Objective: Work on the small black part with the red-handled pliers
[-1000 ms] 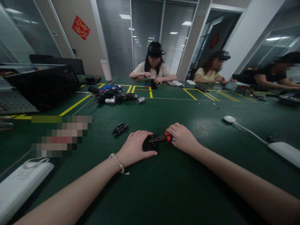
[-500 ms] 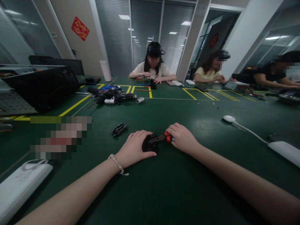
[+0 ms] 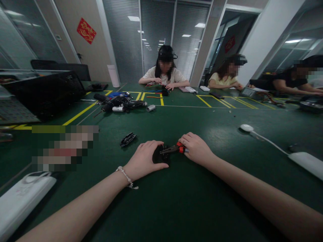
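Observation:
My left hand is wrapped round a small black part that rests on the green table, holding it down. My right hand is closed on the red handles of a pair of pliers. The plier jaws point left and reach onto the top of the black part. A bead bracelet sits on my left wrist. A second small black piece lies loose on the table just left of my left hand.
A heap of black tools and a silver cylinder lies further back left, beside a black case. A white mouse-like device with cable sits right, a white pouch near left. Three other people work at the far side.

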`<state>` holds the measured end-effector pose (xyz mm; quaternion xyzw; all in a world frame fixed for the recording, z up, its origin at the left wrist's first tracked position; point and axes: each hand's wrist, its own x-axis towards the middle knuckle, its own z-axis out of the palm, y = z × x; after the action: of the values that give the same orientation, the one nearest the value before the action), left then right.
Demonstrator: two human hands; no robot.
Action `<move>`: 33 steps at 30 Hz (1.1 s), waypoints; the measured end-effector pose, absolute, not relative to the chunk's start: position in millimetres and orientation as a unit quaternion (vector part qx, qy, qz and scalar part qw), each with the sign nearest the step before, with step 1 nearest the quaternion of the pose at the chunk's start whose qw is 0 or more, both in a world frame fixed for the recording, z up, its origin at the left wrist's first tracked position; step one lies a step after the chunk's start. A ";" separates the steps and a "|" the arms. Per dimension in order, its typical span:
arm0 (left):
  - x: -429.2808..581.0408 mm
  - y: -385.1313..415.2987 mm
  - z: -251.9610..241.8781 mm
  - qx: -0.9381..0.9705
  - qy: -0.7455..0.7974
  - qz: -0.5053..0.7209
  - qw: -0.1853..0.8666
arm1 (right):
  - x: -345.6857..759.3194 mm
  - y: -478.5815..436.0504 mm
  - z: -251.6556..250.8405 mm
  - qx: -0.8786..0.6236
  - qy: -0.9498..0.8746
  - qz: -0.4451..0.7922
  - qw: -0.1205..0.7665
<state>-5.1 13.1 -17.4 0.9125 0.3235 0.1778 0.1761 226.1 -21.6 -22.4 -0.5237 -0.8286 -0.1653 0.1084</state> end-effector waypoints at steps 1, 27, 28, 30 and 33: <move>-5.3 13.2 -17.5 0.913 0.323 0.178 0.176 | 226.2 -21.6 -22.4 -0.523 -0.829 -0.166 0.110; -4.6 13.3 -15.7 0.908 0.323 0.176 0.199 | 227.6 -21.2 -24.0 -0.525 -0.830 -0.154 0.109; -4.4 13.4 -15.6 0.909 0.323 0.175 0.199 | 227.8 -21.3 -23.9 -0.525 -0.830 -0.153 0.110; -4.3 13.7 -15.3 0.909 0.323 0.172 0.201 | 227.8 -21.6 -23.5 -0.525 -0.830 -0.152 0.111; -4.5 14.1 -14.6 0.908 0.323 0.170 0.203 | 227.6 -22.2 -22.7 -0.522 -0.832 -0.151 0.113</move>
<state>-4.5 14.1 -14.6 0.9083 0.3235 0.1701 0.2033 227.6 -22.2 -22.7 -0.5224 -0.8316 -0.1510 0.1131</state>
